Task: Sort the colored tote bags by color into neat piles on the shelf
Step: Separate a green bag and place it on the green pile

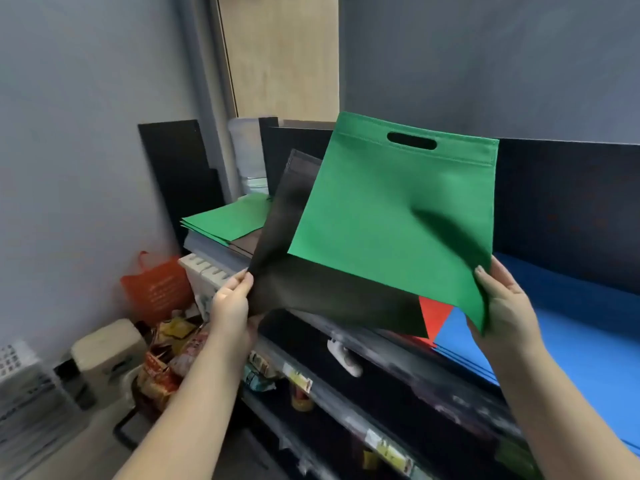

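My right hand (504, 306) grips the lower right corner of a green tote bag (391, 216), held up above the shelf with its cut-out handle at the top. My left hand (233, 306) pinches the lower left edge of a black tote bag (311, 289) that hangs partly behind the green one. A pile of green bags (228, 218) lies flat at the shelf's far left. Blue bags (571, 337) are spread on the shelf at right. A red bag (434, 317) peeks out beneath the held bags.
The dark shelf (381, 362) has a black back panel (568, 209) and lower levels with packaged goods. On the floor at left stand an orange bag (154, 289), snack packets (166, 362), a beige box (107, 351) and a white crate (20, 375). Grey walls surround.
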Demonstrator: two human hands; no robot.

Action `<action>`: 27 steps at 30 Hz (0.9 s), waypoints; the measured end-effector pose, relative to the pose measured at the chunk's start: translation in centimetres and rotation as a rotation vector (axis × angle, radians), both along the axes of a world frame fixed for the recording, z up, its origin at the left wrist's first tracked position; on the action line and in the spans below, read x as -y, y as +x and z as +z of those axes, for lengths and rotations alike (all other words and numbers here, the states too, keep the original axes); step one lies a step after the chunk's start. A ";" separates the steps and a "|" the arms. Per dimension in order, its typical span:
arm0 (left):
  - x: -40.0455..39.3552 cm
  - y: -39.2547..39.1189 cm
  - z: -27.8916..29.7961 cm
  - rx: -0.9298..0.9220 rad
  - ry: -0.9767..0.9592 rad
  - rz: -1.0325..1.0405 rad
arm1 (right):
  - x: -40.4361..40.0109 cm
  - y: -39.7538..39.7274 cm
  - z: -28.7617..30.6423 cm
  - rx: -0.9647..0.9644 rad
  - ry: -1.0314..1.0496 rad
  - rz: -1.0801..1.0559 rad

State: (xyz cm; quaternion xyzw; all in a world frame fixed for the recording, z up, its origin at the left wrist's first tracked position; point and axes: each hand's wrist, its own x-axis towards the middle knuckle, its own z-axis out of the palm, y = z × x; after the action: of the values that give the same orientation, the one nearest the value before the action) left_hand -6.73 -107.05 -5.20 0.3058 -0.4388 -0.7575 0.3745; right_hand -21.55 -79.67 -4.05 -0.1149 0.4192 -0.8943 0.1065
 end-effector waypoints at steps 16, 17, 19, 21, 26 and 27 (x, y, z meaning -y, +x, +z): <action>17.0 -4.5 -1.6 0.030 -0.195 -0.069 | 20.1 -3.8 -0.2 0.054 -0.077 0.092; 17.8 -4.9 -1.5 0.044 -0.191 -0.083 | 20.6 -3.9 -0.2 0.055 -0.082 0.074; 20.7 -6.1 -1.4 0.072 -0.187 -0.135 | 22.4 -4.1 -0.2 0.062 -0.099 0.011; 23.1 -7.4 -1.5 0.093 -0.192 -0.192 | 23.9 -4.1 -0.1 0.074 -0.114 -0.065; 26.5 -11.4 -1.8 0.167 -0.206 -0.300 | 26.2 -4.7 0.2 0.074 -0.113 -0.191; 26.7 -12.1 -1.8 0.184 -0.215 -0.331 | 26.5 -4.9 0.2 0.073 -0.108 -0.207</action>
State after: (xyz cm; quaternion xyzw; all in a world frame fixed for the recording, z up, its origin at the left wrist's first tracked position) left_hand -18.87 -133.70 -7.01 0.2556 -0.5935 -0.7264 0.2339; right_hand -26.48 -106.17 -3.80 -0.0440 0.3761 -0.9253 0.0223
